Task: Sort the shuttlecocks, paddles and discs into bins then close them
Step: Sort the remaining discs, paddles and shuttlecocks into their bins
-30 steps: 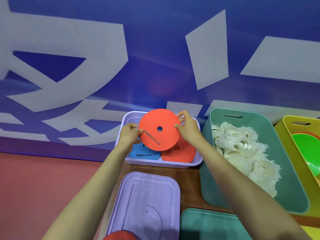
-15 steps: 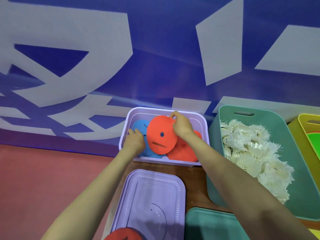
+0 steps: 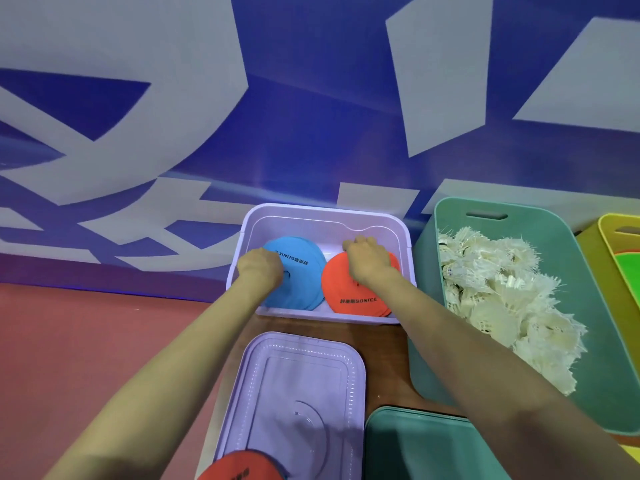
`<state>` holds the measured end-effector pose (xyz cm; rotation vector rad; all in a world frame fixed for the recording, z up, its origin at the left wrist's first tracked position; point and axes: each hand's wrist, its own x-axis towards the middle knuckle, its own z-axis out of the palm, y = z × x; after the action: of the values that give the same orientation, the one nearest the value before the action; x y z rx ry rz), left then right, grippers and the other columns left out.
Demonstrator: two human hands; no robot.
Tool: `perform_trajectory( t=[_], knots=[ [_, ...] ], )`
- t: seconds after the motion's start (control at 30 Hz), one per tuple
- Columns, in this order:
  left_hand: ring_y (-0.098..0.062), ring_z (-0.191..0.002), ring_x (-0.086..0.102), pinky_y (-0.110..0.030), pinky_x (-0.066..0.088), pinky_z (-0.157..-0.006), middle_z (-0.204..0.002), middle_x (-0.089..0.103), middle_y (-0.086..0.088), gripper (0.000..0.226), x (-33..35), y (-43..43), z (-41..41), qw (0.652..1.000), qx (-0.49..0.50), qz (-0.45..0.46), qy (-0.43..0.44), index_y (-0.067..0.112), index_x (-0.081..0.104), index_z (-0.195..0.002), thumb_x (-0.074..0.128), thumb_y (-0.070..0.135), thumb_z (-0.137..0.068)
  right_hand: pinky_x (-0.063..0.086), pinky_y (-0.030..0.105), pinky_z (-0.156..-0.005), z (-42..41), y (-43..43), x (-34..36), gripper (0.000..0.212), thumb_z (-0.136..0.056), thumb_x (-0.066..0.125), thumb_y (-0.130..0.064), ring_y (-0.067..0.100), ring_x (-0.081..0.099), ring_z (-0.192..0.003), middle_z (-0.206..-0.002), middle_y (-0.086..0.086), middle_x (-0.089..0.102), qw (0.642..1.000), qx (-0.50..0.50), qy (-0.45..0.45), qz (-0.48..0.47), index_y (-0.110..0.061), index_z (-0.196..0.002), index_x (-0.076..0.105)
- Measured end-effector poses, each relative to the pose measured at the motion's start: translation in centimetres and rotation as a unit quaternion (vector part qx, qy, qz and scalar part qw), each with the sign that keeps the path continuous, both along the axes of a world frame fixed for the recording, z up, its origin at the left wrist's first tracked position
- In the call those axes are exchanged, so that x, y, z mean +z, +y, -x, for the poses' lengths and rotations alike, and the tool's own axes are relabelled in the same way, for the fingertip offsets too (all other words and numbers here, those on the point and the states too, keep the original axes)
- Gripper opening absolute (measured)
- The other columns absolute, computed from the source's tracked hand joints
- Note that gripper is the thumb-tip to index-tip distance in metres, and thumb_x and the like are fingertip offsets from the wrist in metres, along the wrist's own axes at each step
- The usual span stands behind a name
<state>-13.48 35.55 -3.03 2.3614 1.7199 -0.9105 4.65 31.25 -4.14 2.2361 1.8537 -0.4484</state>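
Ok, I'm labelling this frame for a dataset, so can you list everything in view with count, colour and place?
bin: one, purple, open, far end of the table
blue disc: at least one, left in the purple bin
orange discs: small stack, right in the purple bin
purple lid: one, on the table before its bin
loose disc: one, orange, on the purple lid, cut by the frame edge
green bin: one, open, right of the purple bin
shuttlecocks: many, white, heaped in the green bin
green lid: one, near edge
yellow bin: one, far right, holds something green
table: one, brown wood
banner: blue and white, behind
left hand: rests on the blue disc
right hand: rests on the orange discs
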Motion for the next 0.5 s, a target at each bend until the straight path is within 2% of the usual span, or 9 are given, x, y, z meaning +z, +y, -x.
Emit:
perform_trajectory(
  t=[0.1, 0.13, 0.2, 0.23, 0.3, 0.4, 0.47, 0.5],
  knots=[
    [-0.028, -0.124, 0.045, -0.034, 0.04, -0.1, -0.135, 0.043, -0.014, 0.036, -1.4, 0.0, -0.2, 0.997, -0.055, 0.048, 0.033, 0.006, 0.048, -0.13, 0.035, 0.013, -0.097, 0.038, 0.045, -0.1, 0.3, -0.4, -1.1, 0.052, -0.086, 0.055, -0.008, 0.033, 0.032, -0.13, -0.137, 0.011, 0.037, 0.995, 0.028, -0.009, 0.093, -0.017, -0.135, 0.043],
    [-0.026, -0.121, 0.047, -0.032, 0.037, -0.098, -0.127, 0.049, -0.01, 0.032, -2.0, 0.0, -0.3, 0.994, -0.076, 0.065, 0.038, 0.01, 0.052, -0.125, 0.036, 0.015, -0.097, 0.037, 0.046, -0.1, 0.3, -0.6, -1.3, 0.055, -0.084, 0.06, -0.011, 0.033, 0.033, -0.13, -0.138, 0.01, 0.037, 0.992, 0.031, -0.026, 0.12, -0.018, -0.136, 0.042],
    [-0.023, -0.108, 0.053, -0.031, 0.031, -0.09, -0.099, 0.055, 0.0, 0.025, -2.5, 0.0, -0.4, 0.989, -0.1, 0.088, 0.06, 0.015, 0.058, -0.11, 0.037, 0.018, -0.097, 0.035, 0.047, -0.1, 0.2, -1.0, -1.7, 0.063, -0.082, 0.067, -0.013, 0.033, 0.035, -0.129, -0.138, 0.01, 0.037, 0.986, 0.037, -0.056, 0.152, -0.018, -0.138, 0.039],
    [-0.024, -0.105, 0.054, -0.033, 0.03, -0.092, -0.094, 0.054, 0.001, 0.028, -2.7, 0.0, -0.5, 0.987, -0.107, 0.097, 0.072, 0.014, 0.059, -0.113, 0.036, 0.02, -0.098, 0.034, 0.047, -0.1, 0.2, -1.0, -1.7, 0.065, -0.081, 0.068, -0.014, 0.033, 0.035, -0.129, -0.138, 0.01, 0.037, 0.985, 0.04, -0.062, 0.155, -0.018, -0.139, 0.038],
    [-0.03, -0.112, 0.053, -0.048, 0.026, -0.105, -0.111, 0.056, -0.005, 0.034, -3.3, 0.0, -0.8, 0.983, -0.123, 0.104, 0.085, 0.009, 0.054, -0.124, 0.035, 0.024, -0.099, 0.035, 0.047, -0.1, 0.3, -1.0, -1.7, 0.064, -0.081, 0.067, -0.013, 0.033, 0.036, -0.128, -0.138, 0.011, 0.038, 0.985, 0.041, -0.064, 0.155, -0.017, -0.138, 0.038],
    [-0.037, -0.124, 0.045, -0.066, 0.011, -0.109, -0.131, 0.051, -0.008, 0.037, -4.0, -0.2, -0.9, 0.985, -0.107, 0.109, 0.077, 0.011, 0.05, -0.13, 0.038, 0.027, -0.098, 0.036, 0.045, -0.101, 0.5, -1.0, -1.1, 0.054, -0.086, 0.056, -0.009, 0.032, 0.037, -0.128, -0.137, 0.012, 0.039, 0.991, 0.011, -0.039, 0.129, -0.013, -0.137, 0.04],
    [-0.039, -0.129, 0.039, -0.063, 0.012, -0.11, -0.138, 0.046, -0.009, 0.041, -4.6, -0.2, -0.3, 0.991, -0.064, 0.119, 0.022, 0.01, 0.049, -0.133, 0.043, 0.027, -0.095, 0.037, 0.044, -0.1, 0.7, -1.4, -0.4, 0.052, -0.087, 0.052, -0.007, 0.032, 0.038, -0.127, -0.136, 0.012, 0.04, 0.997, 0.001, -0.011, 0.08, -0.013, -0.137, 0.04],
    [-0.037, -0.131, 0.038, -0.057, 0.02, -0.11, -0.142, 0.04, -0.012, 0.041, -4.5, -0.4, 0.0, 0.991, -0.027, 0.128, -0.022, 0.01, 0.049, -0.132, 0.046, 0.025, -0.093, 0.038, 0.044, -0.098, 0.8, -1.8, 0.0, 0.052, -0.087, 0.051, -0.006, 0.032, 0.039, -0.125, -0.135, 0.012, 0.041, 0.999, 0.002, 0.004, 0.051, -0.013, -0.138, 0.039]
  ],
)
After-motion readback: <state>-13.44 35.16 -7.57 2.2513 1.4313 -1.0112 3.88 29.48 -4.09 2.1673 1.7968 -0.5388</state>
